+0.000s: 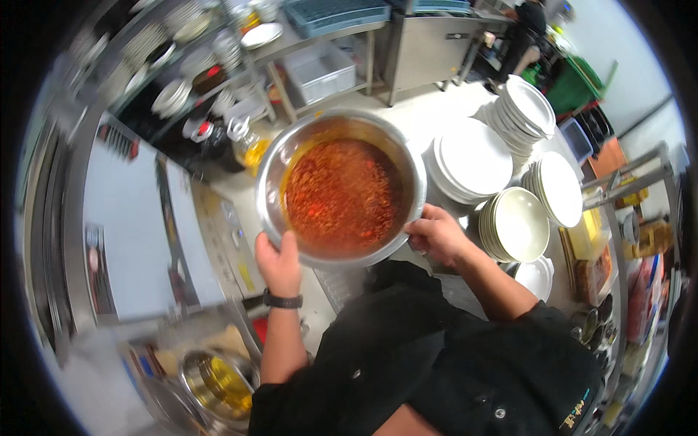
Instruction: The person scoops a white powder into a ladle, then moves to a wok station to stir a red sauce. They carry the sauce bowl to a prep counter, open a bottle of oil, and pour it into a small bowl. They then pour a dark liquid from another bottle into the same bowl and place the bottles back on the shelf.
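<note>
A round stainless steel bowl (341,188) holding a red, oily sauce with bits in it (343,196) is held up in front of my body. My left hand (279,264) grips its rim at the lower left, thumb over the edge; a dark band circles that wrist. At the lower right, my right hand (436,234) pinches the rim. To the right of the bowl, close to my right hand, stand stacks of white plates (474,158) and pale bowls (521,224). The fingers beneath the bowl are partly hidden.
A metal bowl with yellow oil (218,384) sits at the lower left. Bottles (253,147) stand beyond the held bowl, by a shelf of dishes (147,49). A steel counter with a blue rack (338,16) is at the back. A person (526,32) stands at the far right.
</note>
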